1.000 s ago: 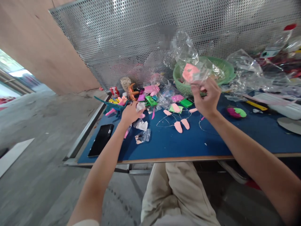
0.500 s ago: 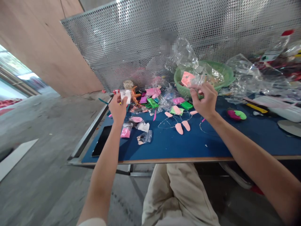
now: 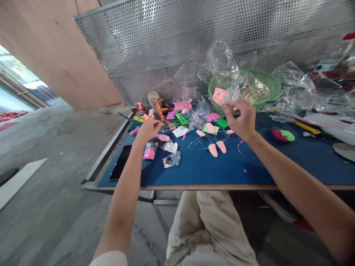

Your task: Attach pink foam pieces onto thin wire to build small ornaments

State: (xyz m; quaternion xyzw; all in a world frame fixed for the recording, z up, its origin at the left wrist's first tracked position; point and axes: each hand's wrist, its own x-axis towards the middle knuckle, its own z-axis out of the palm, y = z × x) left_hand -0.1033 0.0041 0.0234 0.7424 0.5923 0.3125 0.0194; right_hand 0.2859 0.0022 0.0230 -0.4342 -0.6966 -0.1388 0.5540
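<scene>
My right hand (image 3: 243,117) pinches a small clear plastic bag (image 3: 231,96) with a salmon-pink piece (image 3: 220,95) in it, held up before the green basket (image 3: 273,88). My left hand (image 3: 149,130) hovers over the left part of the blue table, fingers stretched to the right and holding nothing I can see. A white packet (image 3: 180,132) lies just right of its fingertips. Below it are a bag of pink clay (image 3: 149,152), another white packet (image 3: 170,147) and a small clear bag (image 3: 172,159). Flat pink oval pieces (image 3: 213,150) on thin wire lie mid-table.
An orange figure (image 3: 161,110), a red-and-white packet (image 3: 140,107) and green packets (image 3: 181,119) crowd the back. A dark tablet (image 3: 121,162) lies at the left edge. To the right are a magenta-and-green lump (image 3: 283,135), a yellow cutter (image 3: 307,128) and a plastic bottle (image 3: 334,55). Perforated metal (image 3: 166,48) stands behind.
My left hand has let go of the white packet, which now lies on the table, and has moved slightly right and down. My right hand stays nearly in place with its bag.
</scene>
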